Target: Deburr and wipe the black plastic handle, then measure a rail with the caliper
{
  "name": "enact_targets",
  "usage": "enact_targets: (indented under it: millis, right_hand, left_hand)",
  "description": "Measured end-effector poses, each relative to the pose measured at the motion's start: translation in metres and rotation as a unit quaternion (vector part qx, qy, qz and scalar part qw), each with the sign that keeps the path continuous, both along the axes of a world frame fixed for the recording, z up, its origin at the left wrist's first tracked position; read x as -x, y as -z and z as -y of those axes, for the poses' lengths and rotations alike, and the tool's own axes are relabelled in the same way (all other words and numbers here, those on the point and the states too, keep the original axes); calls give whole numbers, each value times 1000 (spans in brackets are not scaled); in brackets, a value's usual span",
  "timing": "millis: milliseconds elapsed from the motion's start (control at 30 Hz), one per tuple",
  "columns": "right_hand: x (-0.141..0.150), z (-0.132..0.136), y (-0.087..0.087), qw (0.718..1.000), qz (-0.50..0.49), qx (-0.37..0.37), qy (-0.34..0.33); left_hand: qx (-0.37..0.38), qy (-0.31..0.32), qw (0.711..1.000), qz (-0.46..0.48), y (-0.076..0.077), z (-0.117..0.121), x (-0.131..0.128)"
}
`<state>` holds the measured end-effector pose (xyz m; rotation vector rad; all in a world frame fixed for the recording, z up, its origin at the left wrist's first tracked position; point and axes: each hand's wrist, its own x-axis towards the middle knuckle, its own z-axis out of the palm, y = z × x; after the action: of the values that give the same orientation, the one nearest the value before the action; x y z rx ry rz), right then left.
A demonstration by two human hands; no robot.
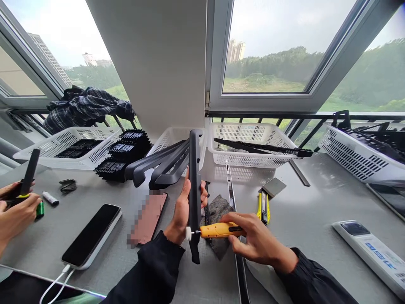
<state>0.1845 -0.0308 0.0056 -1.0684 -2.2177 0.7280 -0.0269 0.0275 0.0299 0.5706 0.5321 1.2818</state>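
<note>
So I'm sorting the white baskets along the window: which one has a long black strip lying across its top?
The basket right of centre, behind the utility knife. A long black strip lies across its rim and sticks out to the right; the others hold parts inside.

You get bright daylight from windows (278, 50) at 12 o'clock; table (316, 211) glares softly; edges bend, everything sharp.
</note>
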Motion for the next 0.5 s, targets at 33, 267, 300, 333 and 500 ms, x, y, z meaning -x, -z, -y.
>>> enact_targets:
  millis: [33, 267, 300, 333, 500]
  right_hand:
    - [1, -1, 0, 1000, 6, -1, 5]
    - [-1, -5, 8, 998, 2, -5, 56]
    - [-2, -5, 8, 998, 3, -3, 60]
    - [-2, -5, 8, 998, 5, -3, 65]
    - [-2, -6, 3, 997, 29, 14, 72]
  left_hand:
    - [2, 0, 1000, -1, 0, 0, 0]
    - [3, 5, 1000, -9, 0, 1, 2]
    - [-1, 2, 1000, -12, 0, 1, 2]
    - [-3, 0, 1000, -15, 0, 1, 3]
    - [9, 8, 1000, -18, 1, 2, 1]
